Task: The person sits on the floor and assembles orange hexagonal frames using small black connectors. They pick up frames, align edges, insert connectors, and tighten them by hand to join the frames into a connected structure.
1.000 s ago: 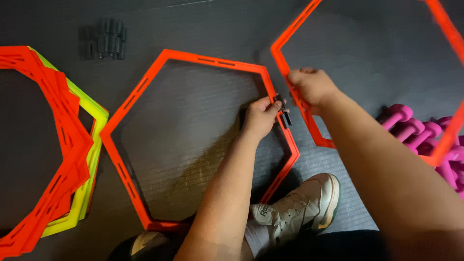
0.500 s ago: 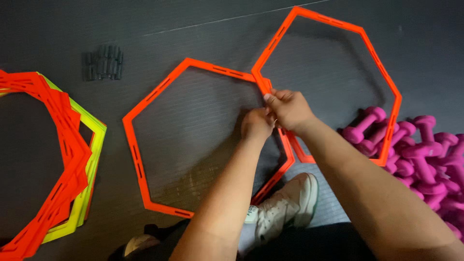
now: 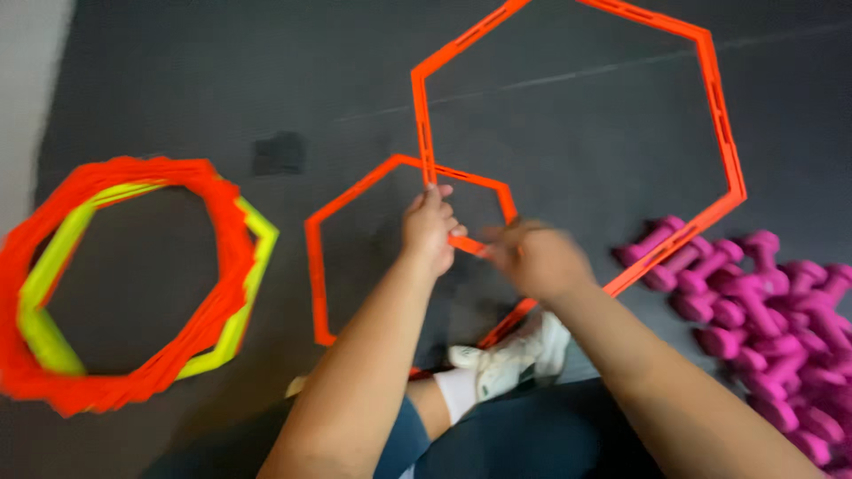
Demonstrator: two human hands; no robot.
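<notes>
At bottom centre a white sneaker (image 3: 510, 359) rests on the floor. Just above it, the left hand (image 3: 429, 229) is closed around the bars where the small orange hexagon ring (image 3: 312, 257) and the large orange hexagon ring (image 3: 721, 124) meet mid-frame. The right hand (image 3: 537, 259), blurred, is curled beside it; whether it grips cannot be told. Pink dumbbells (image 3: 763, 310) are heaped at right, stacked orange and yellow rings (image 3: 133, 275) at left, on a dark rubber floor (image 3: 577, 124). Compared with half a second ago, the rings sit higher and the stack farther right.

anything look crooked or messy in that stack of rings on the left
Yes. The stack of orange and yellow hexagon rings on the left is askew: the rings are turned at different angles, so their corners do not line up. The picture is blurred there.
</notes>
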